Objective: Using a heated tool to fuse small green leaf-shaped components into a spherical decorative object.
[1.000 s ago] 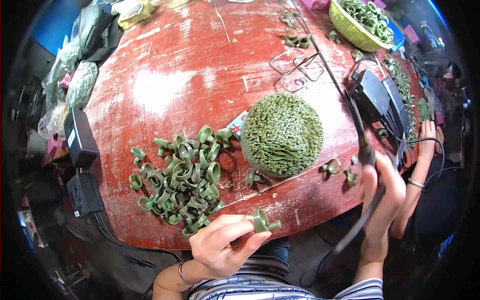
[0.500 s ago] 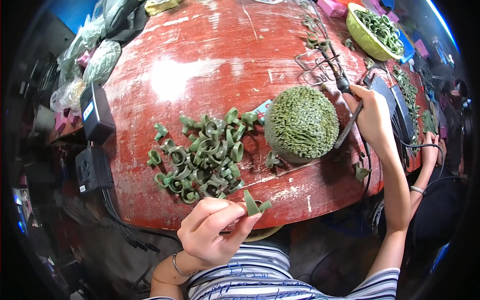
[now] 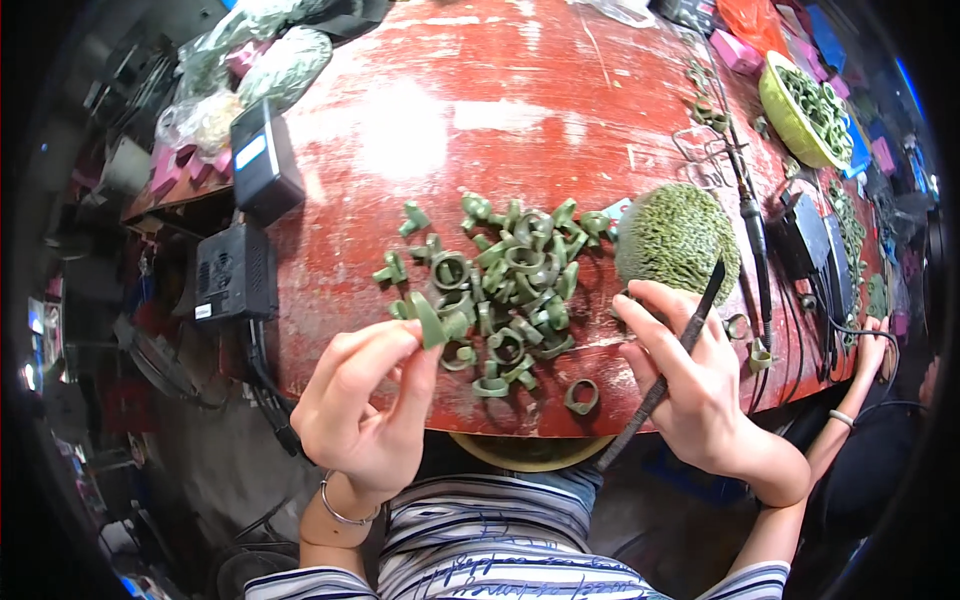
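Note:
My left hand (image 3: 365, 415) pinches a green ring (image 3: 430, 322) with a broad tapered top, between thumb and fingertips, just above the near side of a loose pile of similar green rings (image 3: 525, 262). My right hand (image 3: 690, 375) has a dark, slim file-like tool (image 3: 650, 405) threaded between its fingers, slanting up past the knuckles. Its fingertips reach the near side of a green dome (image 3: 668, 235) with a rough, bristly top. One single ring (image 3: 582, 397) lies near the table edge, between my hands.
A black pen-shaped tool (image 3: 757, 240) with a cable lies right of the dome, near a bent wire stand (image 3: 700, 150). Far right stands a yellow-green basket (image 3: 775, 100) full of rings. Black boxes (image 3: 235, 275) flank the left edge. Another person's hand (image 3: 868, 350) is at right.
My right hand has come away from the black pen tool, moving left and nearer with the slim tool. My left hand has shifted left over the pile, still pinching the ring. The view has shifted.

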{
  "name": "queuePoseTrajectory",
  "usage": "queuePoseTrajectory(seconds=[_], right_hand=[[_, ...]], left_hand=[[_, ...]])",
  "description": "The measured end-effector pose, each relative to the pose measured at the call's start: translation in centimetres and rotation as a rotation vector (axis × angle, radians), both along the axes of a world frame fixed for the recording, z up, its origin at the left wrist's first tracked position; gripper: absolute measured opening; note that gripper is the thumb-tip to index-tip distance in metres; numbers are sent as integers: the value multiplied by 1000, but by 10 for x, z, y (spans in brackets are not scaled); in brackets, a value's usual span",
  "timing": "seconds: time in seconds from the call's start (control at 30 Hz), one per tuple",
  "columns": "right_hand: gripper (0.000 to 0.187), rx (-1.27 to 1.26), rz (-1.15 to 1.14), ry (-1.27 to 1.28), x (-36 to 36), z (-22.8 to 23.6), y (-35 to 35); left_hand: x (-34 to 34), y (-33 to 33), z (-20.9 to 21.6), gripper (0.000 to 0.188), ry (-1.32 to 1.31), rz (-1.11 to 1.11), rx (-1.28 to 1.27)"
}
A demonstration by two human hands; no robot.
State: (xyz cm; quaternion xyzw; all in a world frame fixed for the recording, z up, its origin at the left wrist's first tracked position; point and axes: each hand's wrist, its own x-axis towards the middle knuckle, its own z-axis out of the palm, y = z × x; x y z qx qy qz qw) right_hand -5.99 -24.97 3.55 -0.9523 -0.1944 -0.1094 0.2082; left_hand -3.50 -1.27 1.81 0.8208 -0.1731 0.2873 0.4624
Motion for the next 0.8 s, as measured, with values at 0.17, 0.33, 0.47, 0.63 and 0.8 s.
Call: queuePoseTrajectory(seconds=[0.17,0.33,0.47,0.63,0.8], right_hand=[[39,218,111,162,-2,-10,16],[35,258,48,-87,6,-18,22],[51,278,-40,6,20,-26,34],[52,158,-111,-132,42,-34,52],[43,222,-143,-54,47,-39,60]], left_hand=[[-4,34,-19,22,70,272,68],[4,50,-32,15,120,362,103],[9,54,-34,16,146,383,156],[8,59,-35,16,142,389,112],[1,61,-32,21,229,346,117]])
